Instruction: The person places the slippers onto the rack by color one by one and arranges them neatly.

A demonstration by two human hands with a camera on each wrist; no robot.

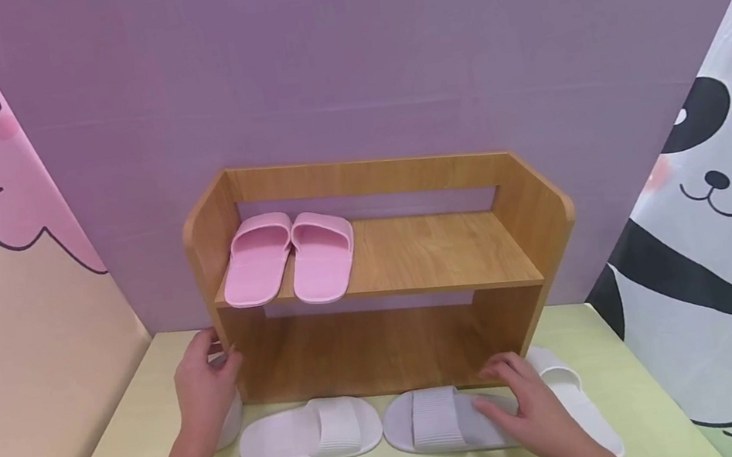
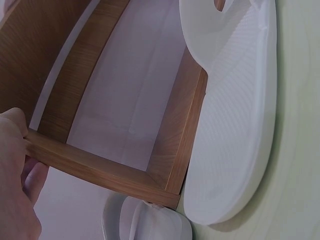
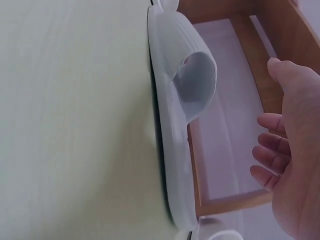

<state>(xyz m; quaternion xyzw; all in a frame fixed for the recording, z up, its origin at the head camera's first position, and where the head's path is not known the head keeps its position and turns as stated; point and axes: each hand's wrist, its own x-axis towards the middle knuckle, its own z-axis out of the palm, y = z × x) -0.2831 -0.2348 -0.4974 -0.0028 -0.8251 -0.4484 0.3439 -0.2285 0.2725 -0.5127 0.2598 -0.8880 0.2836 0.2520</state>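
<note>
A small two-tier wooden shoe rack [image 1: 375, 344] stands against the back wall. My left hand [image 1: 202, 388] pinches the front edge of its left side panel, with thumb and fingers on either side of the wood in the left wrist view. My right hand [image 1: 540, 415] hovers over the heel end of a grey slipper [image 1: 435, 418], its fingers spread and loosely bent, holding nothing. Beside that slipper, a white slipper [image 1: 276, 436] lies sideways before the rack. Two pink slippers [image 1: 257, 267] sit side by side on the upper shelf's left part.
Another white slipper [image 1: 585, 416] lies at the rack's right side. At the left side is a pale slipper [image 1: 232, 423], partly hidden by my left hand. A purple wall [image 1: 341, 52] rises behind, and printed side walls flank the pale yellow tabletop [image 1: 123, 450].
</note>
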